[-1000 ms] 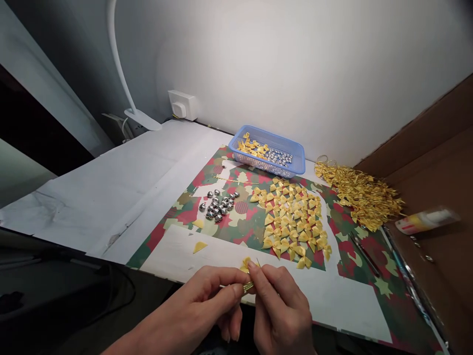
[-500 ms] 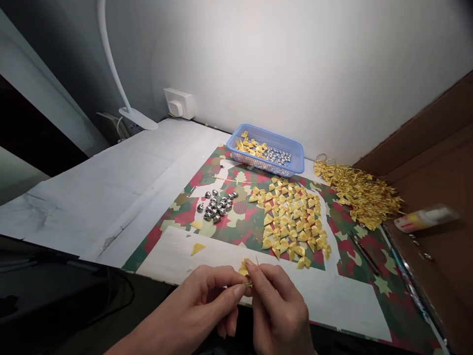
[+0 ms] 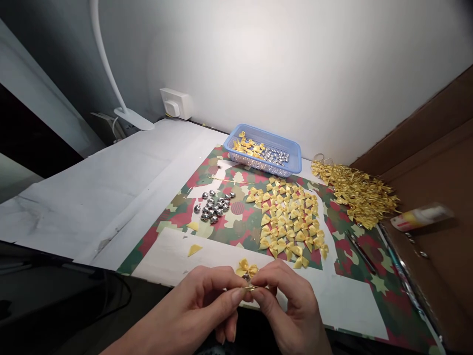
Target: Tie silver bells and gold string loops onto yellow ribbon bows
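Observation:
Near the table's front edge my left hand (image 3: 212,301) and my right hand (image 3: 288,301) meet, each closed in a pinch. Between their fingertips runs a thin gold cord (image 3: 252,288), gripped at both sides. Just beyond the fingers is a yellow ribbon bow (image 3: 247,268), with a small silver bell (image 3: 245,277) under it, partly hidden by the fingers. Rows of similar yellow bows (image 3: 290,217) lie beyond my right hand. A cluster of silver bells (image 3: 213,207) sits beyond my left hand, and a loose yellow ribbon scrap (image 3: 194,250) lies closer.
A blue basket (image 3: 295,162) at the back holds bows and bells. On the right are a heap of gold-corded bows (image 3: 364,195), tweezers (image 3: 361,252) and a bottle (image 3: 421,217) by a cardboard wall (image 3: 436,153). A white lamp (image 3: 135,118) stands at back left.
My right hand has turned and shifted its pinch, and its fingers now hold the cord opposite the left. The bow shows more fully beyond the fingertips. The view has shifted slightly.

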The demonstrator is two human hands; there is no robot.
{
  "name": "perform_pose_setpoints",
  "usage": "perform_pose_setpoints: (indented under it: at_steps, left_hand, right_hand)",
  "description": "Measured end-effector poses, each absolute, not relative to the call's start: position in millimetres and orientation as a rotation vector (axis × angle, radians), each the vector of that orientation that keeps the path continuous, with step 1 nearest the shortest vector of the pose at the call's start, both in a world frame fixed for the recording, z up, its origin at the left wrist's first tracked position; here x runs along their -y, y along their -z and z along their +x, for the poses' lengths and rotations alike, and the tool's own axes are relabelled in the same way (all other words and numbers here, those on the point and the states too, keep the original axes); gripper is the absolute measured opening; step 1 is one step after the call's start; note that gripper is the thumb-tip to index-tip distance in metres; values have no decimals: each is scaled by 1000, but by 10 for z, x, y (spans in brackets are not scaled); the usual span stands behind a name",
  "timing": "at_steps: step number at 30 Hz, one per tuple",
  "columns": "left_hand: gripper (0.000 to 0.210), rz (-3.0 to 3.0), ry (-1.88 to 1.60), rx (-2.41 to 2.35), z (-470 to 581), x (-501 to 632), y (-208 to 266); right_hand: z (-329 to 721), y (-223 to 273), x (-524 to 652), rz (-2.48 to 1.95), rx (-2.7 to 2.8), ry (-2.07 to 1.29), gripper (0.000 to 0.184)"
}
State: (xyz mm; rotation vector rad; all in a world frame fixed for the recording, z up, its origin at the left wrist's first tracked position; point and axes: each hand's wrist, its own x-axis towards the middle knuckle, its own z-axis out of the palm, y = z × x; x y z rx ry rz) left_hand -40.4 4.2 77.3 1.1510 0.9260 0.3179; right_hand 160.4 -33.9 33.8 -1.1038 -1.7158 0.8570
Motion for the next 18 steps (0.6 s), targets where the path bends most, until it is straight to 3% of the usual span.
perform_pose_setpoints:
  at_steps: [6, 10, 18]
  left_hand:
    - [35, 1151, -329, -908, -423, 11, -665]
    - [29, 1162, -301, -918, -446, -1, -668]
    - [37, 1175, -338, -968, -402, -19, -699]
  right_hand:
    - [1605, -476, 305, -1231, 1640, -1136, 18]
    - [1609, -555, 270, -1251, 1721, -1055, 19]
    - [1579, -514, 296, -1244, 1771, -871, 16]
